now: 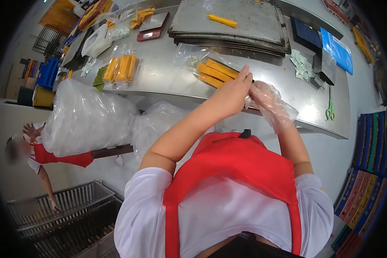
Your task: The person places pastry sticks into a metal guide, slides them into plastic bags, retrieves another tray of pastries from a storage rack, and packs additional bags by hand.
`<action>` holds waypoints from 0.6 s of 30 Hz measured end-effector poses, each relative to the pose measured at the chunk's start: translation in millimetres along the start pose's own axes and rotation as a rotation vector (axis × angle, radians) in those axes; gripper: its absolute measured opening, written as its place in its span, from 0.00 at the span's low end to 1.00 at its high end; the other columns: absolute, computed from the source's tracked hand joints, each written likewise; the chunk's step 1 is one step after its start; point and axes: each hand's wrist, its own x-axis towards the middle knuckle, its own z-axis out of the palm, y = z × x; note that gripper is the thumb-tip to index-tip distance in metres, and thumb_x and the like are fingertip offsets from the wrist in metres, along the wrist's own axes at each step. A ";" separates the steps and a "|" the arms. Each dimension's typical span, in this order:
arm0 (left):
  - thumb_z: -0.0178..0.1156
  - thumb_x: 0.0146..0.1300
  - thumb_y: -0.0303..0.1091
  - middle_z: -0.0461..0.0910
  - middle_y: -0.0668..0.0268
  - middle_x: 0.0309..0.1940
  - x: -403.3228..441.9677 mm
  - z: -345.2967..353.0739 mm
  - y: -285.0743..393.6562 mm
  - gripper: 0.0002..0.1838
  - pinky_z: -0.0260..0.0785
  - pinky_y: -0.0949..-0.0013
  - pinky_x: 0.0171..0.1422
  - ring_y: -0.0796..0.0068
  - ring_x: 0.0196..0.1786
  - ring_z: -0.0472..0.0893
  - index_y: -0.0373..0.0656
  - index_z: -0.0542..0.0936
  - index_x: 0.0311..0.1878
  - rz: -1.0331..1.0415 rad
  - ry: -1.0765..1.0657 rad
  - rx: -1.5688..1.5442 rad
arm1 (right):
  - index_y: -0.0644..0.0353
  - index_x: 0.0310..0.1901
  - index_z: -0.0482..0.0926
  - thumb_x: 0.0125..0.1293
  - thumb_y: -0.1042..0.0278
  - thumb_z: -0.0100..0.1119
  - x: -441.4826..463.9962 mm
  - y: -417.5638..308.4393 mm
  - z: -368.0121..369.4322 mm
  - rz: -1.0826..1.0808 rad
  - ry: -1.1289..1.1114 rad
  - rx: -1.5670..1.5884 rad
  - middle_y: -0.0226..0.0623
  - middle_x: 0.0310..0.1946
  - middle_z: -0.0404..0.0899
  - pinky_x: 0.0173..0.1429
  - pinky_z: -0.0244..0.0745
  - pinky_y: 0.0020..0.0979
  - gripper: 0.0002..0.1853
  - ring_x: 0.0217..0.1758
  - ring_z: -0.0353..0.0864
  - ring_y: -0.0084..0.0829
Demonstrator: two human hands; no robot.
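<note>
A clear plastic bag (189, 53) holding several yellow-orange sticks (217, 71) lies near the table's front edge. My bare left hand (236, 92) is at the near end of these sticks, its visible fingers stretched out and pointing up and right. Beside it, touching or nearly touching, is my right hand (268, 103) in a loose clear plastic glove. The right fingertips are partly hidden behind my left hand, so I cannot tell what they grip.
Stacked metal trays (228, 32) bear one yellow stick (222, 20). Leftward are a filled bag (121, 68) and a red scale (152, 32). Green scissors (330, 109) and small packets (302, 64) lie right. Large plastic bags (88, 118) hang in front; another person (58, 155) stands left.
</note>
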 end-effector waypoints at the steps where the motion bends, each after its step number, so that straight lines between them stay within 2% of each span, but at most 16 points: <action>1: 0.48 0.45 0.18 0.53 0.45 0.64 0.4 3.2 -10.0 0.32 0.66 0.56 0.53 0.43 0.50 0.72 0.33 0.63 0.60 -0.006 -0.010 -0.011 | 0.65 0.33 0.75 0.59 0.49 0.49 17.9 16.3 0.1 -0.141 -0.020 -0.105 0.33 0.25 0.72 0.33 0.63 0.29 0.21 0.27 0.69 0.26; 3: 0.48 0.45 0.18 0.52 0.44 0.65 3.5 18.1 -29.6 0.33 0.66 0.57 0.54 0.43 0.51 0.72 0.37 0.63 0.61 -0.053 -0.049 -0.067 | 0.63 0.32 0.74 0.60 0.52 0.51 34.0 18.3 5.9 -0.275 -0.036 -0.213 0.30 0.22 0.72 0.29 0.64 0.29 0.18 0.25 0.69 0.26; 4: 0.49 0.45 0.19 0.52 0.44 0.65 7.0 27.4 -40.5 0.34 0.66 0.58 0.55 0.44 0.52 0.71 0.41 0.63 0.62 -0.099 -0.081 -0.121 | 0.63 0.34 0.74 0.60 0.53 0.50 40.7 15.0 11.8 -0.238 -0.022 -0.204 0.32 0.23 0.73 0.29 0.65 0.29 0.18 0.25 0.70 0.26; 5: 0.49 0.45 0.19 0.52 0.44 0.65 12.7 37.9 -55.2 0.34 0.66 0.58 0.55 0.44 0.52 0.71 0.41 0.63 0.62 -0.092 -0.079 -0.125 | 0.62 0.35 0.74 0.59 0.53 0.49 48.0 9.4 14.6 -0.203 -0.007 -0.196 0.34 0.24 0.74 0.29 0.65 0.30 0.17 0.26 0.71 0.26; 6: 0.52 0.47 0.22 0.52 0.45 0.65 16.9 45.3 -67.5 0.33 0.66 0.59 0.55 0.45 0.52 0.72 0.45 0.63 0.62 -0.052 0.017 -0.157 | 0.62 0.35 0.74 0.59 0.53 0.49 57.2 7.0 15.0 -0.199 -0.003 -0.199 0.34 0.24 0.74 0.29 0.65 0.30 0.17 0.26 0.71 0.26; 7: 0.54 0.49 0.24 0.52 0.45 0.65 17.8 53.8 -79.7 0.33 0.66 0.60 0.55 0.46 0.52 0.72 0.48 0.63 0.63 -0.014 0.109 -0.190 | 0.63 0.37 0.76 0.59 0.53 0.49 67.7 5.9 16.7 -0.123 -0.038 -0.159 0.38 0.28 0.75 0.34 0.66 0.30 0.19 0.31 0.72 0.28; 8: 0.54 0.49 0.24 0.52 0.45 0.65 16.9 41.9 -78.6 0.33 0.66 0.60 0.55 0.46 0.52 0.72 0.48 0.63 0.63 -0.012 0.101 -0.193 | 0.64 0.40 0.77 0.58 0.53 0.48 79.1 4.2 17.8 -0.047 -0.071 -0.116 0.41 0.33 0.77 0.40 0.67 0.31 0.21 0.36 0.73 0.29; 10: 0.60 0.51 0.33 0.52 0.46 0.66 12.2 1.0 -75.5 0.35 0.62 0.61 0.60 0.50 0.58 0.68 0.47 0.61 0.64 -0.044 -0.111 -0.565 | 0.62 0.41 0.77 0.58 0.52 0.49 94.8 3.3 8.5 -0.282 -0.137 -0.695 0.45 0.37 0.78 0.42 0.69 0.32 0.21 0.40 0.75 0.33; 11: 0.63 0.51 0.41 0.53 0.48 0.66 5.6 -8.9 -93.5 0.39 0.54 0.61 0.66 0.54 0.65 0.61 0.49 0.58 0.66 0.088 0.009 -0.269 | 0.62 0.42 0.77 0.57 0.51 0.51 97.5 -1.4 5.5 -0.157 -0.080 -0.604 0.46 0.40 0.77 0.44 0.69 0.34 0.21 0.42 0.76 0.36; 12: 0.64 0.49 0.45 0.52 0.47 0.66 -1.5 -26.4 -112.8 0.41 0.51 0.59 0.68 0.51 0.66 0.56 0.47 0.58 0.66 0.020 -0.012 -0.195 | 0.62 0.43 0.76 0.56 0.51 0.52 98.7 -5.3 1.9 -0.032 -0.024 -0.513 0.47 0.43 0.77 0.46 0.70 0.35 0.22 0.43 0.76 0.40; 13: 0.64 0.46 0.49 0.50 0.46 0.66 -8.9 -45.5 -134.5 0.44 0.47 0.57 0.70 0.48 0.68 0.52 0.46 0.58 0.66 -0.049 -0.032 -0.120 | 0.61 0.45 0.75 0.54 0.48 0.55 98.9 -5.9 -7.4 -0.297 -0.078 -0.776 0.49 0.49 0.73 0.55 0.67 0.38 0.25 0.50 0.73 0.44; 14: 0.66 0.43 0.51 0.50 0.47 0.67 -23.3 -56.6 -170.6 0.48 0.46 0.54 0.69 0.46 0.68 0.50 0.46 0.56 0.66 -0.108 -0.036 -0.013 | 0.61 0.45 0.75 0.54 0.48 0.55 95.8 -11.0 -3.6 -0.289 -0.077 -0.777 0.49 0.49 0.73 0.55 0.67 0.38 0.25 0.50 0.73 0.44; 15: 0.68 0.39 0.53 0.50 0.48 0.67 -34.5 -56.6 -199.6 0.52 0.45 0.51 0.69 0.44 0.68 0.49 0.46 0.54 0.67 -0.165 -0.048 0.096 | 0.62 0.48 0.73 0.55 0.45 0.54 87.2 -15.2 9.2 -0.561 0.237 -0.848 0.49 0.50 0.72 0.58 0.64 0.40 0.28 0.53 0.71 0.45; 16: 0.68 0.39 0.53 0.50 0.48 0.67 -37.3 -52.4 -203.5 0.52 0.45 0.51 0.69 0.44 0.68 0.49 0.46 0.54 0.67 -0.159 -0.062 0.092 | 0.62 0.51 0.71 0.55 0.42 0.52 79.7 -17.6 23.9 -0.828 0.561 -0.902 0.50 0.51 0.71 0.61 0.61 0.41 0.32 0.56 0.69 0.46; 17: 0.70 0.35 0.53 0.50 0.48 0.67 -45.1 -48.0 -203.2 0.56 0.43 0.49 0.69 0.44 0.69 0.48 0.47 0.52 0.68 -0.193 -0.163 0.183 | 0.62 0.51 0.71 0.55 0.42 0.52 74.8 -17.8 41.9 -0.813 0.561 -0.901 0.50 0.51 0.71 0.61 0.61 0.41 0.32 0.56 0.69 0.46; 18: 0.71 0.32 0.54 0.50 0.49 0.67 -52.1 -43.5 -203.0 0.60 0.42 0.48 0.69 0.44 0.69 0.47 0.47 0.49 0.69 -0.226 -0.258 0.276 | 0.62 0.54 0.68 0.54 0.41 0.53 72.5 -19.0 60.9 -0.830 0.483 -0.981 0.49 0.54 0.68 0.64 0.56 0.42 0.34 0.59 0.65 0.45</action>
